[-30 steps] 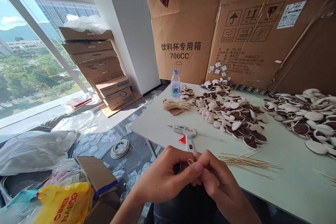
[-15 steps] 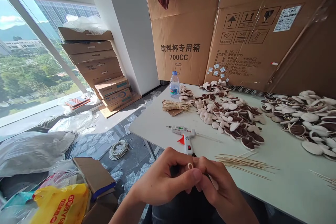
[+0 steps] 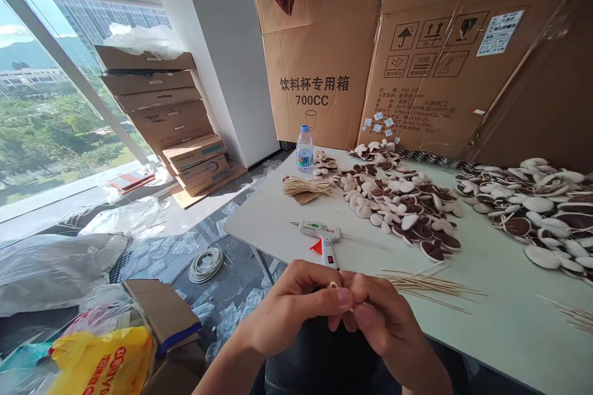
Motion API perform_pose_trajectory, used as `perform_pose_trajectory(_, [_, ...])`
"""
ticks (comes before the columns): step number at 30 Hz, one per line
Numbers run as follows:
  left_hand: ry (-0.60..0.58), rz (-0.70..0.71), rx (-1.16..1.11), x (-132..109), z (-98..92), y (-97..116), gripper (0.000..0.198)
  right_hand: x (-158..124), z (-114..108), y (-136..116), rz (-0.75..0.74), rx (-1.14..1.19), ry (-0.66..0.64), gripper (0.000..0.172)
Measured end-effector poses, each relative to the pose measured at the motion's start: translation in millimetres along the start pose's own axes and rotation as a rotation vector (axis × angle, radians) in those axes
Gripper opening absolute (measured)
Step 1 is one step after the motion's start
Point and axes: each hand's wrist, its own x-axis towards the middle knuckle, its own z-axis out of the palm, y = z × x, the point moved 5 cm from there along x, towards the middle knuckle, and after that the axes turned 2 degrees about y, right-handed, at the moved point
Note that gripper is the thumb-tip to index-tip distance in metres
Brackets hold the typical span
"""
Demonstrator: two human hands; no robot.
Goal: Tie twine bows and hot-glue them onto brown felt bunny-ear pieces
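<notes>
My left hand [image 3: 294, 305] and my right hand [image 3: 386, 321] meet fingertip to fingertip just off the near edge of the white table [image 3: 500, 315]. Both are closed in a pinch on a small loop of pale string [image 3: 333, 286] that peeks out above my left thumb. A white hot glue gun [image 3: 322, 236] lies on the table right behind my hands. Thin wooden sticks [image 3: 428, 285] are scattered to the right of my hands.
Heaps of white and brown round pieces [image 3: 403, 210] cover the table's far and right side. A bundle of string [image 3: 308, 186] and a water bottle [image 3: 304, 149] stand at the far left corner. Large cardboard boxes [image 3: 319, 49] rise behind; bags, boxes and a cable coil [image 3: 205, 264] litter the floor.
My fingers have closed tighter, so less of the string loop shows now. The view has shifted slightly; the hands stay in the same place.
</notes>
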Motion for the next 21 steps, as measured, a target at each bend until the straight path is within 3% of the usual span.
perform_pose_trajectory(5, [0.031,0.03,-0.022,4.9,4.4,-4.7,0.046,6.3,-0.8,-6.2,-0.032,0.093,0.011,0.034])
perform_pose_trajectory(9, [0.108,0.079,0.08,8.2,1.6,-7.1,0.049,7.7,-7.6,1.0,0.071,0.043,0.023,0.033])
perform_pose_trajectory(11, [0.169,0.105,0.222,8.0,-4.2,-5.6,0.05,7.9,-26.0,7.9,0.115,-0.227,0.158,0.035])
perform_pose_trajectory(13, [0.229,0.124,0.347,6.7,-11.9,-3.0,0.052,3.8,-58.9,12.2,0.145,-0.671,0.459,0.036])
perform_pose_trajectory(16, [0.283,0.145,0.411,4.4,-22.1,0.4,0.054,-10.3,-105.7,24.1,0.222,-0.953,0.771,0.037])
perform_pose_trajectory(19, [0.312,0.15,0.439,3.6,-27.0,1.0,0.054,-30.3,-139.9,40.7,0.426,-1.139,0.912,0.045])
perform_pose_trajectory(21, [0.309,0.139,0.455,4.2,-27.0,-0.3,0.054,-42.1,-151.1,49.9,0.562,-1.213,0.927,0.052])
